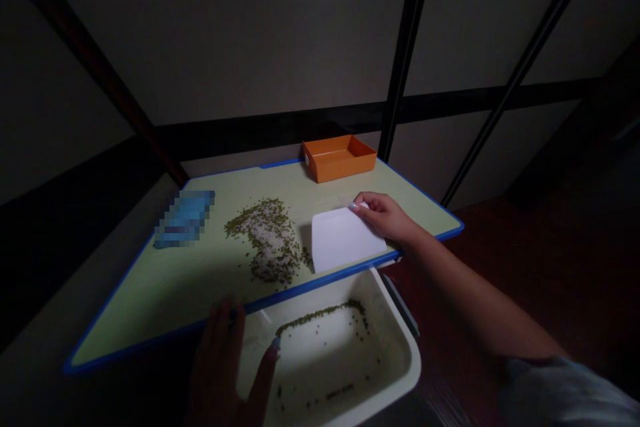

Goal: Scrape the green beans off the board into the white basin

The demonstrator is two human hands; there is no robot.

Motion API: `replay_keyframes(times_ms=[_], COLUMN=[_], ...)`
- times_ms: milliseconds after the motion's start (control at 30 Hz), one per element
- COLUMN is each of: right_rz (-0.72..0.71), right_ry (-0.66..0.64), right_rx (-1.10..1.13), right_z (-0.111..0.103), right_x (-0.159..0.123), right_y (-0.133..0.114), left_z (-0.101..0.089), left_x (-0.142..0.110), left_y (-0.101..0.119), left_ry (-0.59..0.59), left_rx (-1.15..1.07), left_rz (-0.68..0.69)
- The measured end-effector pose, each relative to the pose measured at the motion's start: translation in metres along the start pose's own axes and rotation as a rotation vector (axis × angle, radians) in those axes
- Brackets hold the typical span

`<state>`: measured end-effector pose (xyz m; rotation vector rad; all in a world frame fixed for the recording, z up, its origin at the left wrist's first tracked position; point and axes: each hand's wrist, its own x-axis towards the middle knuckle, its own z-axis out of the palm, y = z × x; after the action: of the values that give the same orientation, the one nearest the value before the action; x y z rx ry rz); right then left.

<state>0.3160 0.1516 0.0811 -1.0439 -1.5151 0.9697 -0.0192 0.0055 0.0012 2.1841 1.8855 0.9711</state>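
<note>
My right hand (pixel 383 214) grips the top edge of a white card (pixel 345 240) between thumb and fingers. The card stands tilted on the table near its front edge. To its left lies a spread pile of green beans mixed with white grains (pixel 270 244). Below the edge is a white plastic tub (pixel 407 374), with green beans along its far inner side and a few scattered on its bottom. My left hand (pixel 225 367), dark in shadow, is at the tub's left side with fingers and thumb apart; its thumb reaches over the tub's inside.
The pale green table (pixel 200 300) has a blue rim. An orange open box (pixel 345 164) stands at its back, near the wall panels. A blurred blue packet (pixel 185 217) lies at the left edge. Reddish floor shows on the right.
</note>
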Motion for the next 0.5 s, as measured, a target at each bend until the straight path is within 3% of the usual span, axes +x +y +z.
replay_keyframes(times_ms=[200,500], right_rz=[-0.027,-0.067], right_ry=[-0.065,0.082], right_rx=[-0.099,-0.261], right_z=[0.007,0.007], right_x=[0.005,0.009], right_y=[0.003,0.01], left_z=[-0.004,0.0], left_x=[0.003,0.005], left_y=[0.001,-0.012], left_ry=[-0.023,-0.069], left_rx=[-0.007,0.034], left_rz=[0.018,0.039])
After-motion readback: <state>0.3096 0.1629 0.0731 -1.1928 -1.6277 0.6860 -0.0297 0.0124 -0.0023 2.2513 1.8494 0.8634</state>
